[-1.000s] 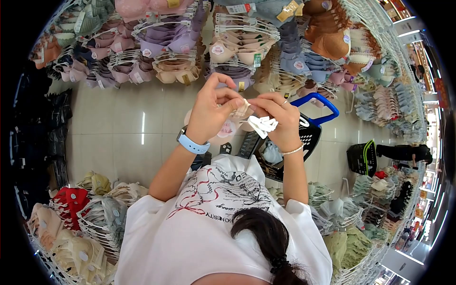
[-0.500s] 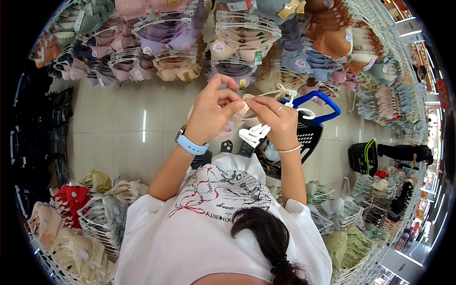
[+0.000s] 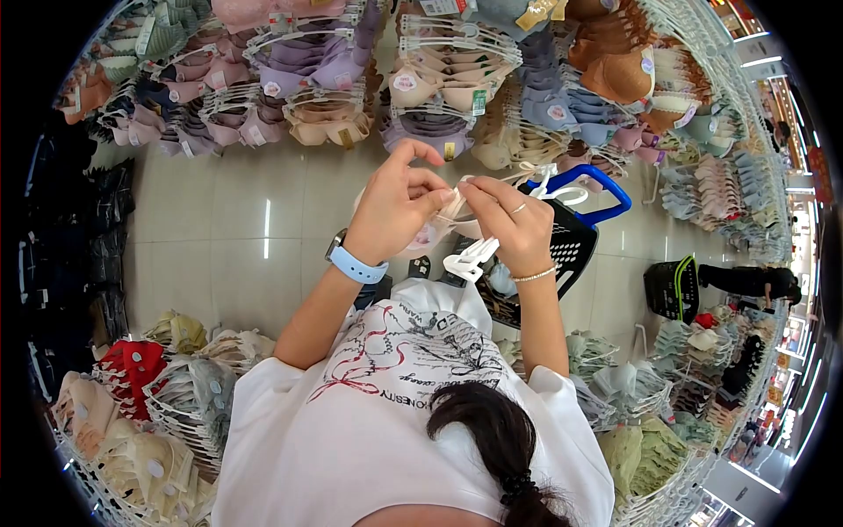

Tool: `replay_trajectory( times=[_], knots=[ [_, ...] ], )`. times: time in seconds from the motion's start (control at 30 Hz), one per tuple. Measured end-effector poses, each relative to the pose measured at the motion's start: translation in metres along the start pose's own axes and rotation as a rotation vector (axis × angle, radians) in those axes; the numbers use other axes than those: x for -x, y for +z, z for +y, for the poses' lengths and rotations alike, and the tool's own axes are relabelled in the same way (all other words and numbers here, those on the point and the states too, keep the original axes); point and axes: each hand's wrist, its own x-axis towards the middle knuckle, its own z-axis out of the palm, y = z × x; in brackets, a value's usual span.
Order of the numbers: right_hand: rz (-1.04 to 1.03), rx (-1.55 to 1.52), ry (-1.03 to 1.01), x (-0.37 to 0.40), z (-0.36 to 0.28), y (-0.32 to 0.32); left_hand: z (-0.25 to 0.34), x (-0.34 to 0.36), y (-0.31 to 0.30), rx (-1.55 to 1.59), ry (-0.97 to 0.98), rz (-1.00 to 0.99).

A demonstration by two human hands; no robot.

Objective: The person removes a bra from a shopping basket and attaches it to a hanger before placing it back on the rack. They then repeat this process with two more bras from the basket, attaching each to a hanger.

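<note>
Together, the left hand [image 3: 395, 206] and right hand [image 3: 518, 230] pinched a pale bra [image 3: 426, 237] between closed fingertips, with its white hanger [image 3: 471, 257] under the right palm. Just beyond stood a black basket [image 3: 575, 241]. Bra racks [image 3: 325, 88] lined the aisle.

I see my left hand [image 3: 395, 206] and right hand [image 3: 518, 230] pinch a white hanger [image 3: 470, 256], with a black basket [image 3: 575, 244] at three o'clock.

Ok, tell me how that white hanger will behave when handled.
Probably light: the white hanger is thin plastic, dangling under the right hand. Likely stiff: it juts out unsupported without sagging. Its slim ends might snap if forced.
</note>
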Motion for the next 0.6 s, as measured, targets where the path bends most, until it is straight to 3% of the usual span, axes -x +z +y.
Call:
replay_trajectory(
  times=[0.3, 0.37, 0.5, 0.6],
  knots=[
    [0.062, 0.016, -0.068, 0.000, 0.004, 0.002, -0.001, 0.002, 0.005, 0.066, 0.067, 0.073],
    [0.039, -0.108, 0.078, 0.001, 0.003, 0.001, -0.002, 0.003, 0.005, 0.077, 0.097, 0.080],
    [0.106, -0.142, 0.053, 0.004, 0.005, 0.007, -0.004, 0.004, 0.007, 0.029, 0.137, 0.131],
    [0.149, -0.254, 0.151, 0.002, -0.002, 0.009, -0.006, 0.004, 0.009, 0.065, 0.172, 0.135]
  ],
)
